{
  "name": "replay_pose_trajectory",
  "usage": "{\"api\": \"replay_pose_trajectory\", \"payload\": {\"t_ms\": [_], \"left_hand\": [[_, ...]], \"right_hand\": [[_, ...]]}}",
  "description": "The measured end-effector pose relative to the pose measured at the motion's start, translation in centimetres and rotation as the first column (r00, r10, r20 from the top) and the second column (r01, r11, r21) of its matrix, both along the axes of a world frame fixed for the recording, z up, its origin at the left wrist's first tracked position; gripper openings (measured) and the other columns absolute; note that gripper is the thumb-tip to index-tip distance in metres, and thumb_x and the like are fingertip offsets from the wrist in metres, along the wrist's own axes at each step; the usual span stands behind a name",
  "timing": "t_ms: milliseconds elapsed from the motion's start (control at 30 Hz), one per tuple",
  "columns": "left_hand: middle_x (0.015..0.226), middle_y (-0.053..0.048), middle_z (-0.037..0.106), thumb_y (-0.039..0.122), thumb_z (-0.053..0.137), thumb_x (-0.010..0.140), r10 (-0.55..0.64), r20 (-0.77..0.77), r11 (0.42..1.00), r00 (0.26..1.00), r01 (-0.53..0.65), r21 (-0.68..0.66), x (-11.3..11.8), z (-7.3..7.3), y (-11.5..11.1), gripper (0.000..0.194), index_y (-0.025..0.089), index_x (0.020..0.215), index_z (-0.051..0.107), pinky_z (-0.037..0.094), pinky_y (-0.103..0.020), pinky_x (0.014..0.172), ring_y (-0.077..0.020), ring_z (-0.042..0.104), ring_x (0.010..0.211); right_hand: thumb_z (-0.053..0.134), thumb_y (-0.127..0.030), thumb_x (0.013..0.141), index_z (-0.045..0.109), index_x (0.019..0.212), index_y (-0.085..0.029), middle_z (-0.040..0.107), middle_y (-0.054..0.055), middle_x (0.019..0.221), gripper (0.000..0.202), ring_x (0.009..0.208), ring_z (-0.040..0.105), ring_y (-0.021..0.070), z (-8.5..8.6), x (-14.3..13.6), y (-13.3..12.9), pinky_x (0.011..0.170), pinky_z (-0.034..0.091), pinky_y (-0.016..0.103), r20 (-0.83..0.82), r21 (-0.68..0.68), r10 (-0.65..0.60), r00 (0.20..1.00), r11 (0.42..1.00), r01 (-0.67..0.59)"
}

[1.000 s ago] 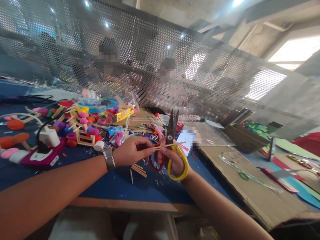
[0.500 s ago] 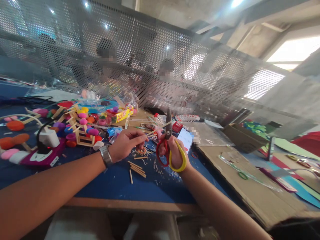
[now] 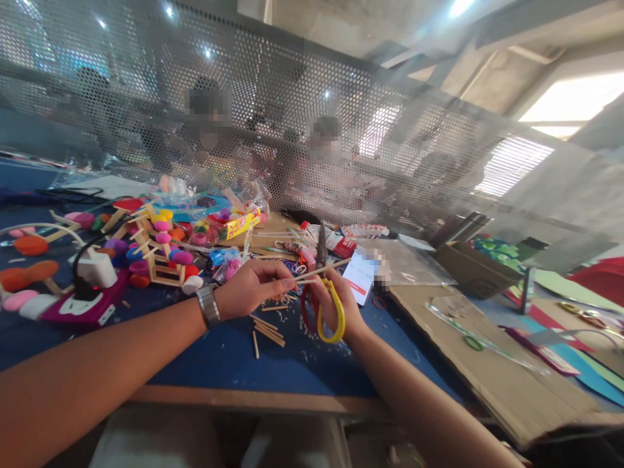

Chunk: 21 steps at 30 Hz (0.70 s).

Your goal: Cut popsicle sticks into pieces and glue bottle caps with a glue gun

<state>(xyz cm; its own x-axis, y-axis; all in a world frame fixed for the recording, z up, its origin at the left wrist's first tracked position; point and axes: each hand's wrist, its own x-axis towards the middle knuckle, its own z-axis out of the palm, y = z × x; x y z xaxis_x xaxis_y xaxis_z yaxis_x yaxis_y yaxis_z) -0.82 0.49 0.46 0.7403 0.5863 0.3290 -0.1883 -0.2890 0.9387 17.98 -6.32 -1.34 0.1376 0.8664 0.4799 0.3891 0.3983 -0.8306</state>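
A white adapter (image 3: 97,269) sits on a purple power strip (image 3: 80,305), and a lit phone (image 3: 359,275) lies near brown cardboard (image 3: 497,364).

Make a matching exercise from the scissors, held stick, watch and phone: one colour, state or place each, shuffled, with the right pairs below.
1. Scissors
2. Held stick
3. Watch
4. Phone

A. silver
B. pinched in the left hand
C. screen lit
D. red and yellow at the handles

Right pairs: 1-D, 2-B, 3-A, 4-C
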Motion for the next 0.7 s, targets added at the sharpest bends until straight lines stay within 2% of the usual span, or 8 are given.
{"api": "replay_pose_trajectory", "payload": {"t_ms": [133, 233, 300, 400, 433, 600, 700], "left_hand": [[0.098, -0.006, 0.064, 0.037, 0.076, 0.082, -0.086, -0.028, 0.995, 0.996, 0.087, 0.048, 0.0, -0.1, 0.0, 0.022, 0.016, 0.076, 0.074, 0.051, -0.032, 0.086, -0.0174, 0.062, 0.094], [0.106, -0.008, 0.064, 0.04, 0.075, 0.084, -0.181, -0.088, 0.976, 0.98, 0.19, 0.108, 0.0, -0.1, -0.2, 0.024, 0.016, 0.078, 0.077, 0.048, -0.036, 0.097, -0.0199, 0.062, 0.104], [0.11, -0.008, 0.063, 0.045, 0.072, 0.086, -0.246, -0.125, 0.962, 0.961, 0.258, 0.088, 0.0, -0.2, -0.2, 0.029, 0.016, 0.08, 0.076, 0.05, -0.037, 0.096, -0.0194, 0.062, 0.102], [0.118, -0.009, 0.06, 0.053, 0.07, 0.084, -0.315, -0.114, 0.949, 0.942, 0.31, -0.063, -0.1, -0.4, -0.1, 0.038, 0.015, 0.082, 0.074, 0.056, -0.034, 0.081, -0.0168, 0.064, 0.09], [0.117, -0.009, 0.061, 0.053, 0.07, 0.084, -0.319, -0.113, 0.947, 0.941, 0.313, -0.064, -0.1, -0.4, 0.0, 0.039, 0.015, 0.082, 0.074, 0.056, -0.033, 0.08, -0.0163, 0.064, 0.089], [0.103, -0.007, 0.069, 0.044, 0.07, 0.088, -0.239, -0.14, 0.955, 0.961, 0.258, 0.147, -0.2, -0.2, 0.4, 0.029, 0.016, 0.081, 0.075, 0.047, -0.033, 0.092, -0.0181, 0.062, 0.098], [0.092, -0.006, 0.07, 0.042, 0.068, 0.089, -0.241, -0.14, 0.955, 0.96, 0.26, 0.143, -0.2, -0.1, 0.3, 0.027, 0.017, 0.082, 0.075, 0.047, -0.031, 0.086, -0.0168, 0.062, 0.089]], "right_hand": [[0.073, -0.061, 0.076, 0.046, 0.08, -0.023, 0.057, -0.001, 0.08, 0.047, 0.059, 0.05, 0.0114, -0.2, -0.3, 0.1, 0.052, 0.046, 0.026, -0.15, -0.03, 0.059, 0.987, 0.997, -0.065], [0.076, -0.059, 0.074, 0.04, 0.083, -0.025, 0.057, -0.002, 0.086, 0.05, 0.056, 0.053, 0.0101, -0.3, -0.6, 0.1, 0.048, 0.047, 0.025, -0.257, -0.055, 0.108, 0.96, 0.991, -0.126], [0.079, -0.057, 0.073, 0.039, 0.085, -0.026, 0.056, -0.004, 0.085, 0.052, 0.052, 0.052, 0.0085, -0.4, -0.8, 0.1, 0.044, 0.046, 0.023, -0.321, -0.06, 0.138, 0.937, 0.984, -0.165], [0.079, -0.056, 0.073, 0.039, 0.086, -0.026, 0.052, -0.006, 0.082, 0.052, 0.051, 0.05, 0.0064, -0.4, -1.0, 0.1, 0.043, 0.045, 0.02, -0.34, -0.034, 0.138, 0.93, 0.987, -0.158], [0.078, -0.056, 0.074, 0.039, 0.087, -0.026, 0.051, -0.007, 0.082, 0.051, 0.052, 0.05, 0.0061, -0.4, -1.1, 0.0, 0.044, 0.045, 0.02, -0.339, -0.024, 0.13, 0.932, 0.989, -0.147], [0.071, -0.059, 0.081, 0.04, 0.095, -0.028, 0.053, -0.005, 0.078, 0.046, 0.056, 0.055, 0.0109, 0.0, -1.0, -0.3, 0.05, 0.05, 0.024, -0.308, -0.023, 0.166, 0.937, 0.983, -0.181], [0.073, -0.058, 0.078, 0.043, 0.095, -0.028, 0.053, -0.004, 0.075, 0.046, 0.059, 0.055, 0.0137, 0.2, -0.6, -0.4, 0.053, 0.05, 0.027, -0.248, -0.027, 0.175, 0.953, 0.982, -0.188]]}}
